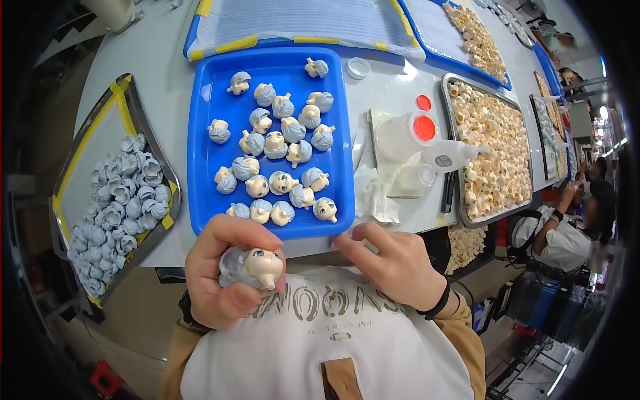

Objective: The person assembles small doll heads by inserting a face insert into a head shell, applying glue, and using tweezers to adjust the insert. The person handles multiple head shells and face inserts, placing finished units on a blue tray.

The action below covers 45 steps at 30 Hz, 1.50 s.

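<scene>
My left hand is closed around a small doll head, with its painted eyes facing up and its blue-grey hair piece against my palm. It is held just in front of the blue tray. My right hand is at the tray's near right corner, fingers bent and apart, with nothing visible in them. Inside the tray lie several more doll heads with blue-grey hair, turned various ways; some show painted eyes.
At left, a yellow-taped tray holds loose blue-grey hair pieces. To the right stand plastic bottles, a small jar, crumpled tissue and a metal tray of beige parts. Another person sits farther right.
</scene>
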Each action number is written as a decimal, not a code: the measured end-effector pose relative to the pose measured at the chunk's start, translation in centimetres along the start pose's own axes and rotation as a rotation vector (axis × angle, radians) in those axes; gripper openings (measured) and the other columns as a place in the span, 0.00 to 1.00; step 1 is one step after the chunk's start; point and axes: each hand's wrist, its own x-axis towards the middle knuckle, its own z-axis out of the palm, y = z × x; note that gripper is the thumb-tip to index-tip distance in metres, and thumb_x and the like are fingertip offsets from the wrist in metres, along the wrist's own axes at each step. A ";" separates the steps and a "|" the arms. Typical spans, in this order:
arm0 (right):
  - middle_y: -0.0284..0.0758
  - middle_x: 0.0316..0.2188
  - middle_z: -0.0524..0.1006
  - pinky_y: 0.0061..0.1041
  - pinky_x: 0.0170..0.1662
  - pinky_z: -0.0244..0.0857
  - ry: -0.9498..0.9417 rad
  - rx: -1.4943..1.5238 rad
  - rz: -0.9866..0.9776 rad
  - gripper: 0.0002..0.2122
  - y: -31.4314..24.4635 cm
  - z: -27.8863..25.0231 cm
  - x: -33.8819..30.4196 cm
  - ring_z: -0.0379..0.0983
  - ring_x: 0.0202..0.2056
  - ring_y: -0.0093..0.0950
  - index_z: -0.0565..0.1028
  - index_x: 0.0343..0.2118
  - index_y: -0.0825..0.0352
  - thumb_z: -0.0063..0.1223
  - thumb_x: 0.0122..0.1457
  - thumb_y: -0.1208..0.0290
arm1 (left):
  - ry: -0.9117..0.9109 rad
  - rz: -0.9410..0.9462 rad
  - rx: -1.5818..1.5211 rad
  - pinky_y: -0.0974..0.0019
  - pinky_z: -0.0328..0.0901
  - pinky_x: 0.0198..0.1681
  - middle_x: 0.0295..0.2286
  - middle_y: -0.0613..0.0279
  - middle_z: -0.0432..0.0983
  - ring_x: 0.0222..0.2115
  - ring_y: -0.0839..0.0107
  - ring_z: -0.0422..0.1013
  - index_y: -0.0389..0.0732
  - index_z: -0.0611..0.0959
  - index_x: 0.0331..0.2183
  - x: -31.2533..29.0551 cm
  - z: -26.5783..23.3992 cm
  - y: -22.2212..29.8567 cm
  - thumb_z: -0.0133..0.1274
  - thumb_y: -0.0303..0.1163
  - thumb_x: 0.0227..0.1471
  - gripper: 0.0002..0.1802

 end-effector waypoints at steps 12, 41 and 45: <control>0.33 0.32 0.68 0.18 0.21 0.63 0.020 -0.087 -0.135 0.09 0.4 0.2 0.0 0.65 0.19 0.19 0.73 0.32 0.68 0.50 0.44 0.75 | 0.054 -0.098 0.035 0.74 0.67 0.30 0.35 0.55 0.69 0.28 0.76 0.70 0.30 0.69 0.40 0.0 0.0 0.2 0.56 0.46 0.47 0.30; 0.50 0.29 0.76 0.22 0.25 0.70 0.636 0.814 0.032 0.13 0.7 -0.3 -2.3 0.75 0.22 0.31 0.65 0.35 0.69 0.52 0.47 0.88 | 0.017 -0.066 0.020 0.74 0.66 0.28 0.31 0.54 0.71 0.25 0.75 0.71 0.31 0.69 0.40 0.2 0.1 0.0 0.55 0.45 0.48 0.28; 0.47 0.29 0.77 0.20 0.28 0.70 0.531 0.751 0.190 0.10 0.3 -0.7 -2.0 0.76 0.26 0.31 0.72 0.30 0.71 0.56 0.44 0.88 | 0.019 -0.069 0.017 0.74 0.66 0.28 0.31 0.55 0.70 0.25 0.76 0.71 0.31 0.69 0.40 0.3 0.1 -0.2 0.55 0.46 0.48 0.28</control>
